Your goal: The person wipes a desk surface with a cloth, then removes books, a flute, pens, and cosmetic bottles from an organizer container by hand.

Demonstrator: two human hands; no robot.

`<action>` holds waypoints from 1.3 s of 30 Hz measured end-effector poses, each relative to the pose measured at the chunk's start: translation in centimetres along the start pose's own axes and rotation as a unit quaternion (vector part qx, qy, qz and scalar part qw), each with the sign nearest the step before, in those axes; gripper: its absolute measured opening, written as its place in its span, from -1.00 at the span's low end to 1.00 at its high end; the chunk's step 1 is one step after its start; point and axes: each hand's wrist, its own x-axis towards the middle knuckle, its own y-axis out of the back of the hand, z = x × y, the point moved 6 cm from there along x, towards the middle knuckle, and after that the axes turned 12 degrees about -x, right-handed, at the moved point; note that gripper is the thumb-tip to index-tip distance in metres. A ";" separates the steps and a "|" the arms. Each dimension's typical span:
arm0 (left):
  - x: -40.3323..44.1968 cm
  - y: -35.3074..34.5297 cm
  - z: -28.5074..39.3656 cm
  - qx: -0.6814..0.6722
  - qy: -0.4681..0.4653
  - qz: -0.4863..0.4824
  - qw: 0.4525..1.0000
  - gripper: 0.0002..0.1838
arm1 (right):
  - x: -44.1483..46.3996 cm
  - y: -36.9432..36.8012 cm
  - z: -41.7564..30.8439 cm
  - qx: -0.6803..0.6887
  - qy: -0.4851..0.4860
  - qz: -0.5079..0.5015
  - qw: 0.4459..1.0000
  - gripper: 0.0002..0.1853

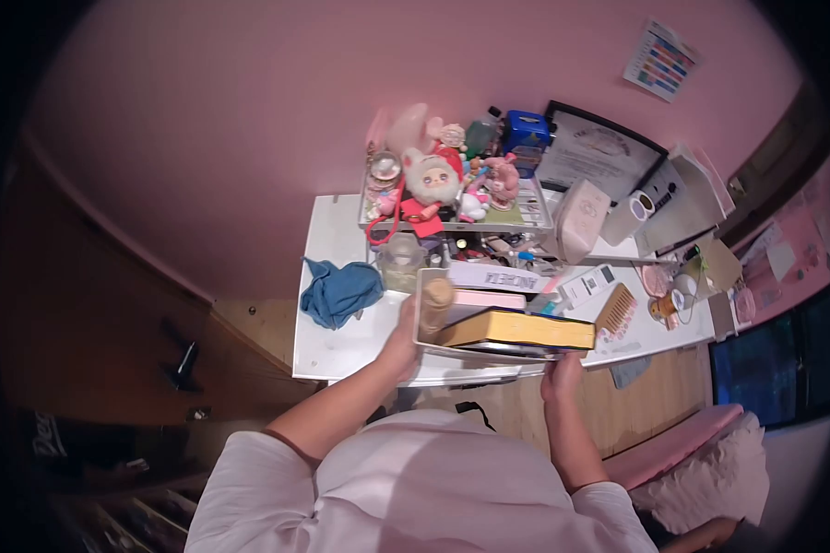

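Both hands grip a white open-topped box (461,353) above the front of the white desk. My left hand (399,348) is wrapped around its left side, fingers partly hidden by the wall. At the lower right corner, my right hand (563,373) holds the box, its fingers mostly tucked underneath. Inside lie a thick book with yellow page edges (526,329), a pink flat item (489,300) and a tan rounded object (438,295) whose kind I cannot make out. Just behind is a white strip with lettering (498,276).
A crumpled blue cloth (341,293) lies on the desk (318,359) at left. Behind stands a clear organizer (452,226) crowded with plush toys and bottles. To the right are a wooden comb (616,309), a pink pouch (581,221) and a framed certificate (599,152).
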 end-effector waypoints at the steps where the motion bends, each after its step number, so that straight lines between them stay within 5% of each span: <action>1: -0.2 -0.9 -0.3 0.002 0.009 0.000 1.000 -0.52 | 0.4 0.0 -0.6 0.003 0.012 0.007 1.000 -0.72; 7: 3.7 -1.3 -4.3 0.102 -0.033 -0.084 0.991 -0.30 | 5.8 4.0 0.9 -0.004 0.010 -0.015 1.000 -0.64; 14: 1.8 -0.6 1.7 0.281 -0.128 -0.017 0.951 -0.66 | 2.5 2.8 -2.6 -0.108 0.042 0.029 0.993 -0.64; 17: 0.4 1.4 9.9 0.400 -0.397 0.016 0.826 -0.86 | -0.2 6.1 -2.7 -0.208 0.070 0.142 0.965 -0.73; 21: 1.8 3.3 15.5 0.624 -0.406 0.047 0.665 -0.82 | -6.3 4.6 0.2 -0.288 0.111 -0.119 0.944 -0.92; 23: 2.8 4.7 15.4 0.689 -0.411 0.063 0.594 -0.79 | -9.4 0.4 2.0 -0.321 0.010 -0.333 0.886 -0.90; 24: 3.6 5.1 15.2 0.735 -0.300 0.048 0.606 -0.75 | -10.8 -1.9 2.1 -0.330 -0.018 -0.392 0.858 -0.91; 27: 2.1 4.2 15.6 0.726 -0.222 0.019 0.651 -0.75 | -13.5 -10.2 2.8 -0.315 -0.038 -0.532 0.785 -0.82; 29: 0.8 3.7 15.4 0.704 -0.198 -0.009 0.682 -0.75 | -13.9 -15.7 4.0 -0.352 0.003 -0.524 0.776 -0.70; 32: 0.2 3.0 15.1 0.686 -0.132 -0.091 0.710 -0.74 | -12.6 -22.1 7.9 -0.254 -0.008 -0.472 0.845 -0.58; 36: 4.9 4.9 16.7 0.660 -0.210 0.026 0.721 -0.68 | -11.1 -26.8 9.6 -0.282 0.098 -0.389 0.871 -0.58; 39: 6.6 4.5 16.0 0.641 -0.256 0.000 0.724 -0.68 | -10.7 -28.1 8.5 -0.415 0.194 -0.350 0.817 -0.56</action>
